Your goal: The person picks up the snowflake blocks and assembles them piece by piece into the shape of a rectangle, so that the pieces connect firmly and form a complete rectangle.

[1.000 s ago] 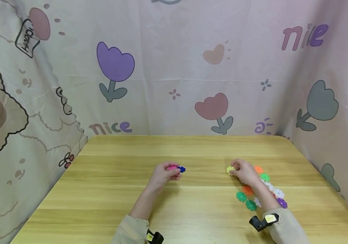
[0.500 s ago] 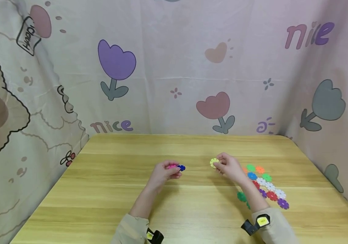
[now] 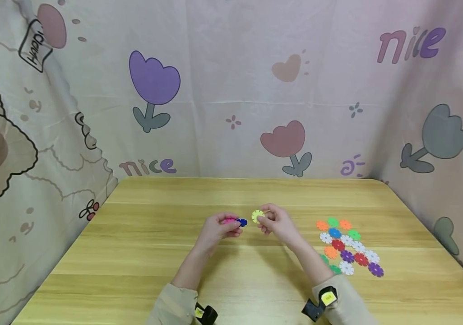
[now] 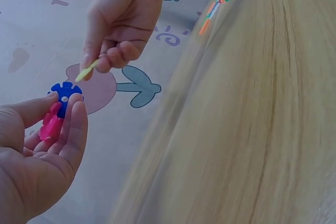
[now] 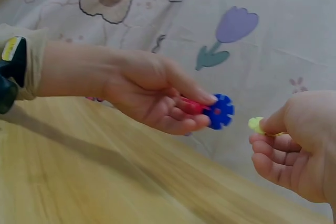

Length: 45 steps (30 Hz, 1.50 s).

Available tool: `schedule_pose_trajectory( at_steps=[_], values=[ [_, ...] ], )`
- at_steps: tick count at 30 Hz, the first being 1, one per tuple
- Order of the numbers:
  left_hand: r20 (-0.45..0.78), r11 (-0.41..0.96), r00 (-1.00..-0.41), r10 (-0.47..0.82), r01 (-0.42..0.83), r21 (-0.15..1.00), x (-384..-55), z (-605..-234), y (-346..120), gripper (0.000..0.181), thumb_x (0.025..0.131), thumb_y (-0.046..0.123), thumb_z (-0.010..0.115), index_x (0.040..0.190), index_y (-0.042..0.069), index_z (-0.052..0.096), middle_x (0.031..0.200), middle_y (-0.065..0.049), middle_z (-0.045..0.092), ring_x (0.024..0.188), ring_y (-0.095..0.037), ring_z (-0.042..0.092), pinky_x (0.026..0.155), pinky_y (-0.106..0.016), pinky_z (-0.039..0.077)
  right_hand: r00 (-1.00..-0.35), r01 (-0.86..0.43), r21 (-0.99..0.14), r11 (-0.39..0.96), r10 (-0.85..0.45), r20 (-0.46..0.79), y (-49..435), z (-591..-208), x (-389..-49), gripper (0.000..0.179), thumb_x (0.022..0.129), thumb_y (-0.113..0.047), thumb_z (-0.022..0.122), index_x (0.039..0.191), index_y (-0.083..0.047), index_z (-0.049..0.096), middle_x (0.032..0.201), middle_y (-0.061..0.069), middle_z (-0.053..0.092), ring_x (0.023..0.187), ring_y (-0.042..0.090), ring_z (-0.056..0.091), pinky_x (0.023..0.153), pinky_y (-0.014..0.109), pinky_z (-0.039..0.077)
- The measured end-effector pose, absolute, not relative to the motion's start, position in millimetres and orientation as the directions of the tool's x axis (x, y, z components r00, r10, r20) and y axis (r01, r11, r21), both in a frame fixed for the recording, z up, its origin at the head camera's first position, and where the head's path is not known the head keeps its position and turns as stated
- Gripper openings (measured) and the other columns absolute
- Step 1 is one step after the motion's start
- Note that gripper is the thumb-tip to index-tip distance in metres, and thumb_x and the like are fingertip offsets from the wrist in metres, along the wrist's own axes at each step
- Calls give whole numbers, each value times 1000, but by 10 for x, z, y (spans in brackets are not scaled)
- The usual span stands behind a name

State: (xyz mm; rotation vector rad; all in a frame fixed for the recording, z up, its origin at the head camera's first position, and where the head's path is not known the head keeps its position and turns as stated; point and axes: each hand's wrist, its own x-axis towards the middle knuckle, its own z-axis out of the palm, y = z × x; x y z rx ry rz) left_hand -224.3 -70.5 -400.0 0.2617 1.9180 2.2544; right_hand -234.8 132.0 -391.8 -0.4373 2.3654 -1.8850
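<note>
My left hand [image 3: 215,232] pinches a blue notched snowflake disc [image 4: 62,93] between thumb and fingers, above the table. A pink snowflake disc [image 4: 51,124] adjoins it at an angle, partly covered by the fingers. Just to the right, my right hand [image 3: 281,225] holds a yellow snowflake disc [image 3: 256,215] by its edge between thumb and index finger. A small gap separates the yellow disc from the blue one, and the left wrist view shows the yellow one nearly edge-on.
On the right of the wooden table [image 3: 154,257] lie several loose discs in orange, green, blue, red, white and purple, among them a red disc [image 3: 361,259]. My right forearm overlaps some green ones. A printed curtain [image 3: 215,81] hangs behind the table's far edge.
My right hand has carried the yellow disc leftward from beside the loose discs to near the blue one. The left hand keeps its place with the blue and pink discs.
</note>
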Motion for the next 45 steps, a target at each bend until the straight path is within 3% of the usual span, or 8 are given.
schedule_pose_trajectory(
  at_steps=[8,22,33,39,45],
  values=[
    [21,-148,-972,233,-15,989,-2250,-4007,-707,28,87,-3,60,109,-18,52,92,-29,63,69,-16,66,68,-29,54,-955,-153,-972,177,-278,99,1195,-3972,-2309,28,90,0,56,115,11,50,74,16,63,61,22,59,54,28,51],
    [6,-172,-975,222,-34,985,-2247,-4032,-706,29,86,-8,58,111,-20,49,83,-15,66,70,-15,65,70,-30,54,-962,-128,-987,94,-254,100,1138,-3998,-2283,31,87,3,57,116,13,50,73,13,65,58,21,60,53,26,52],
    [16,-118,-973,231,-12,993,-2232,-3991,-727,27,84,-6,62,107,-18,53,85,-16,66,71,-18,66,72,-35,54,-966,-76,-997,-21,-246,79,1103,-4014,-2243,28,88,6,55,114,12,46,80,30,62,53,13,58,51,23,50],
    [36,-115,-970,240,9,993,-2235,-3980,-721,27,83,-7,63,106,-18,54,85,-15,66,71,-19,67,72,-35,54,-966,-59,-995,-79,-247,77,1104,-4013,-2232,27,88,6,55,112,13,45,71,16,66,51,11,57,50,23,50],
    [55,-132,-969,241,23,991,-2239,-3973,-715,31,82,-8,63,108,-21,51,85,-16,66,73,-19,67,73,-35,54,-968,-35,-992,-121,-242,64,1067,-4007,-2219,27,88,6,56,112,12,45,72,16,65,51,12,58,50,24,51]
  ],
)
